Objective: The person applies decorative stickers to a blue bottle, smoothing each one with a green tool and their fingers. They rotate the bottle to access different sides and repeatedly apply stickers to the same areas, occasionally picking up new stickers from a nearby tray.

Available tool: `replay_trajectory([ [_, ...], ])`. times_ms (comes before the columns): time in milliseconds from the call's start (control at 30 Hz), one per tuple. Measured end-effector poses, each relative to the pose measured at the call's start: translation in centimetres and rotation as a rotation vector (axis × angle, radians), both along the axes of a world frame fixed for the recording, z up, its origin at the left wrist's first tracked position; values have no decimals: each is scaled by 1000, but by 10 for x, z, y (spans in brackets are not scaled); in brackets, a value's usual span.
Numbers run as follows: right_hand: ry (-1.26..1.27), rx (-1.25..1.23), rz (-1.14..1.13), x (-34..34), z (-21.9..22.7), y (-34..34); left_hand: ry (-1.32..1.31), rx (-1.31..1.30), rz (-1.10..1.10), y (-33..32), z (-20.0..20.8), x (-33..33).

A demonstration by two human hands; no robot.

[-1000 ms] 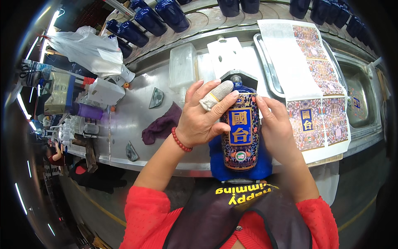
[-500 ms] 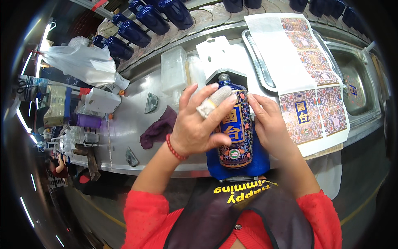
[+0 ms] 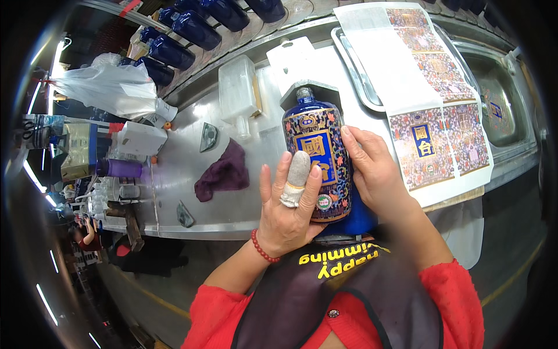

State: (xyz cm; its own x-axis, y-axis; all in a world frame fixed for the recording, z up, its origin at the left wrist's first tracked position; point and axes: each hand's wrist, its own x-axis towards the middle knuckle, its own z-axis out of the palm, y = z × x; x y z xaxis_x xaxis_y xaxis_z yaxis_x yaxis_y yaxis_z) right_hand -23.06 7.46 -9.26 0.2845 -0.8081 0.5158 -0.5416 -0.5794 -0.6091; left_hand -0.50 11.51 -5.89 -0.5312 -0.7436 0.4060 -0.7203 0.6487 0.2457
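a blue bottle (image 3: 326,148) is propped between both hands over a blue cushion (image 3: 361,221), neck pointing away. a floral wrap (image 3: 338,189) is already laid over its front and looks flat; the back is hidden, so whether smoothing is finished there cannot be told. the left hand (image 3: 286,224) is held at the lower front, fingers spread, one covered by a grey finger sleeve (image 3: 299,168). the bottle's right side is touched by the right hand (image 3: 375,174), fingers close together, grip unclear. more prints (image 3: 423,145) are left on a sheet (image 3: 390,81); plain blue bottles (image 3: 196,30) are lined up behind.

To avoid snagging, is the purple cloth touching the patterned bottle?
Apart: the head view shows steel counter between the purple cloth and the patterned bottle.
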Motion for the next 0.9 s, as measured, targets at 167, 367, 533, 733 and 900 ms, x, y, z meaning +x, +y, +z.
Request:
replay_trajectory([
  [167,46,18,-54,-2,1,12,49,7,12,2,-4,1],
  [367,62,45,-28,0,-1,27,19,-25,19,1,-6,1],
  [533,35,39,-20,-4,-2,28,31,-38,11,0,-5,0],
  [733,-5,37,-14,0,-1,27,18,-10,18,2,1,-2],
  [900,11,31,6,-8,-1,29,45,-17,-26,3,-11,1],
])
